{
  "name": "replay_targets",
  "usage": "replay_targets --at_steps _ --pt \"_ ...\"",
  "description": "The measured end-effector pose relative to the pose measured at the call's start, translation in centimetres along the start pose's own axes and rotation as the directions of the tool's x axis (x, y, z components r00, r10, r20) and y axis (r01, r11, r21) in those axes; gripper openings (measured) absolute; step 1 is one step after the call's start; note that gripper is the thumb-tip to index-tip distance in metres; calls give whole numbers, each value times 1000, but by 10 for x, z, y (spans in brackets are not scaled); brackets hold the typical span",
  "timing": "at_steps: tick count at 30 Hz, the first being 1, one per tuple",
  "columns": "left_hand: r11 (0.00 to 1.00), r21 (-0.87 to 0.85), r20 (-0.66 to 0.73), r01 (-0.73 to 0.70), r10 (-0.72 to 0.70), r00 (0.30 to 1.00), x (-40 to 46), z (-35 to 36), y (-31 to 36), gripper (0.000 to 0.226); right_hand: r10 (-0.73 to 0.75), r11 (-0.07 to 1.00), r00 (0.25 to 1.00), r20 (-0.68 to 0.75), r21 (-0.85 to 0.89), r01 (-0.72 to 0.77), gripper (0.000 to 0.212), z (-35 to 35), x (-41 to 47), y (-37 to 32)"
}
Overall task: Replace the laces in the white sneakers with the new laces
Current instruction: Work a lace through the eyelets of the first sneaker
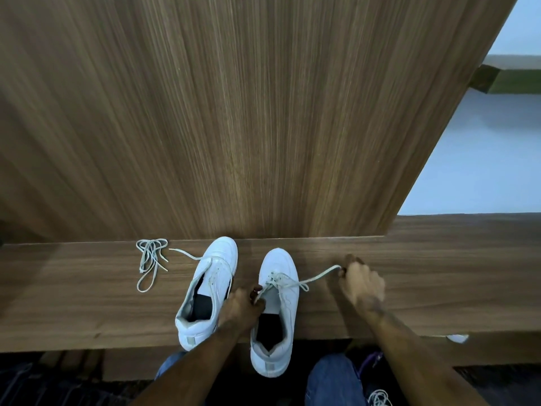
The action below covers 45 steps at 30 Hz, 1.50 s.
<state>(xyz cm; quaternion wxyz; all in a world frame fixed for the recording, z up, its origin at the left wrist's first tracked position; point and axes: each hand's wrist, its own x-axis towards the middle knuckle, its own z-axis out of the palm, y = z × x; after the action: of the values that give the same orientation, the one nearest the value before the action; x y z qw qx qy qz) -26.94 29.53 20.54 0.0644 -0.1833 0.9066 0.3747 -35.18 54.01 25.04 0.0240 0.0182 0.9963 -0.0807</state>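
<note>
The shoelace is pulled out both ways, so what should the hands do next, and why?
Probably cross the ends. The left hand and right hand each pinch an end of the lace, which is threaded only through the right sneaker's toe-end eyelets.

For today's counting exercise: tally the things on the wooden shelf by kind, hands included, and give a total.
White sneakers: 2 (left sneaker, right sneaker)
Loose lace bundle: 1
Hands: 2 (left hand, right hand), each pulling an end of the right sneaker's lace
Total: 5

Wood-grain bench [87, 312] against a tall matching panel [234, 112]; pale wall [483, 171] at right; dark floor [44, 385]
</note>
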Motion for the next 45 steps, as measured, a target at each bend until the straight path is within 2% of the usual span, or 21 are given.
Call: replay_targets --at_steps 2,6,9,14,17,19,21,23,25,27,29,31,34,36,38,41,43,45 --pt "1000 7 0 9 -9 1000 0 0 0 34 -90 995 994 56 -41 93 32 12 -11 -13" --pt "995 87 -22 52 -50 998 0 1 2 36 -366 923 924 107 169 346 26 43 -27 -48" --pt "988 146 -10 52 -51 999 0 1 5 33 -404 908 901 157 188 375 28 53 -35 -68" --pt "987 159 26 12 -16 1000 -1 -2 7 31 -316 940 930 185 192 282 22 54 -26 -74" --pt "990 141 23 27 -30 999 -2 -2 5 32 -276 957 956 101 123 263 23 33 -11 -64" --pt "991 128 13 42 -45 999 -2 -1 4 34 -162 979 987 13 128 159 24 14 2 -52" --pt "992 123 13 26 -27 1000 -4 -2 6 31 22 984 997 -76 175 -8 26 -3 16 -36" --pt "993 119 12 8 -9 1000 -5 -2 7 29 201 952 972 -120 258 -165 31 -16 26 -20" --pt "995 104 12 5 -6 1000 -5 -2 8 29 284 923 953 -105 300 -242 31 -19 31 -5" --pt "995 95 6 22 -23 1000 -4 -1 8 30 239 950 970 -55 220 -221 27 -18 29 5" --pt "995 95 -4 41 -40 999 -3 0 6 32 137 986 990 36 95 -140 29 -15 22 5" --pt "994 97 -5 52 -51 999 -3 1 6 32 -56 998 989 138 -7 57 34 -8 11 -5" --pt "993 100 -3 68 -68 998 -2 2 4 37 -363 932 906 217 91 352 37 14 -9 -33" --pt "990 119 8 71 -72 997 2 4 1 41 -449 890 863 232 199 409 35 33 -19 -51" --pt "989 127 19 73 -76 997 6 6 -3 44 -455 884 861 227 230 407 29 46 -23 -65" --pt "989 133 29 63 -68 997 9 6 -6 51 -421 902 891 171 184 391 24 54 -21 -70" --pt "989 131 34 72 -77 996 9 6 -5 47 -358 931 923 140 129 342 25 46 -18 -63" --pt "988 135 32 70 -75 997 7 5 -2 40 -230 969 969 93 115 219 23 31 -10 -51"
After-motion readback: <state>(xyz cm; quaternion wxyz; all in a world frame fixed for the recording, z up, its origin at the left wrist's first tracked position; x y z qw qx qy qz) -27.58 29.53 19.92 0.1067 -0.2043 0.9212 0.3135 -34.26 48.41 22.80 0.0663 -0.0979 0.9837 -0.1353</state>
